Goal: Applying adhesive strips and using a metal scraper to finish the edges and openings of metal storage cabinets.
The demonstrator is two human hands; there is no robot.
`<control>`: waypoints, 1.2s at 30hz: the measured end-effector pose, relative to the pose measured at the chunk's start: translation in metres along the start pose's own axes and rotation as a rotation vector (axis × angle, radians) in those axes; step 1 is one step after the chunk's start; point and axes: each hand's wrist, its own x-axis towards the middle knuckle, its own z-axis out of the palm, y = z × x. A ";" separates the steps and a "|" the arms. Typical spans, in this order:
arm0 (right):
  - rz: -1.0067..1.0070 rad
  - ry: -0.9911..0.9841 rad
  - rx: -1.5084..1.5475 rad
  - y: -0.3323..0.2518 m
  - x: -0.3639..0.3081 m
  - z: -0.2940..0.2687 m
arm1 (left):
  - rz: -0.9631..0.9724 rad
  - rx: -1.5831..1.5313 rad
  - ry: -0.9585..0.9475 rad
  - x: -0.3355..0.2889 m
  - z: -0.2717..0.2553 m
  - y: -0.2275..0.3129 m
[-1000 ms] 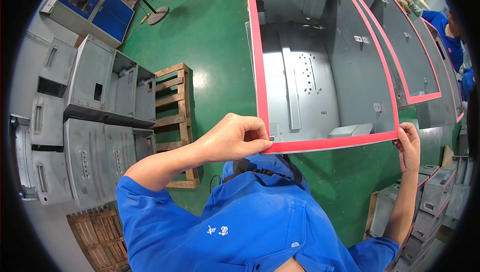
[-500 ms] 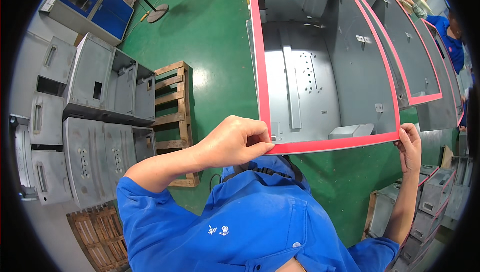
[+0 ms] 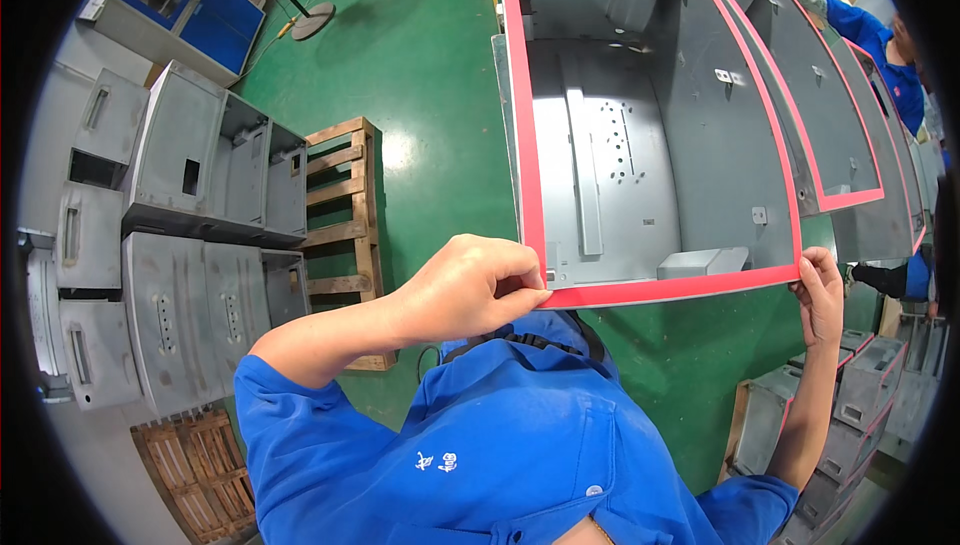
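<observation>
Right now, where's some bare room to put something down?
Green floor shows bare between the wooden pallet and the pink-edged metal box. Another open patch lies between the blue shirt and the grey cases, lower right. It's crowded around the grey cabinets, left.

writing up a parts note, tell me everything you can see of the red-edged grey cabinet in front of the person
The cabinet is a grey, metallic-looking box, open toward the camera, with flat red edging along its rim. Inside are a long raised strip, a cluster of dark holes, small tabs and a pale block by the near edge. Its far end leaves the picture. The left hand pinches its near left corner, the right hand its near right corner.
</observation>
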 end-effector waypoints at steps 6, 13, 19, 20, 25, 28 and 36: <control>-0.006 0.003 0.012 0.000 0.000 0.001 | -0.127 -0.068 -0.055 0.003 -0.004 0.003; 0.000 0.012 0.010 -0.001 -0.001 0.002 | -0.195 -0.130 -0.107 0.005 -0.007 0.002; -0.002 0.008 -0.033 -0.002 -0.002 0.003 | -0.296 -0.226 -0.164 0.008 -0.009 -0.001; -0.001 0.006 -0.036 -0.002 -0.002 0.002 | -0.304 -0.235 -0.172 0.009 -0.009 -0.002; -0.002 0.009 -0.041 -0.002 -0.002 0.003 | -0.363 -0.216 -0.208 0.013 -0.013 0.003; -0.007 0.007 -0.037 -0.002 -0.002 0.003 | -0.367 -0.224 -0.221 0.014 -0.014 0.003; -0.006 0.010 -0.028 0.000 -0.001 0.000 | -0.353 -0.266 -0.234 0.014 -0.015 0.001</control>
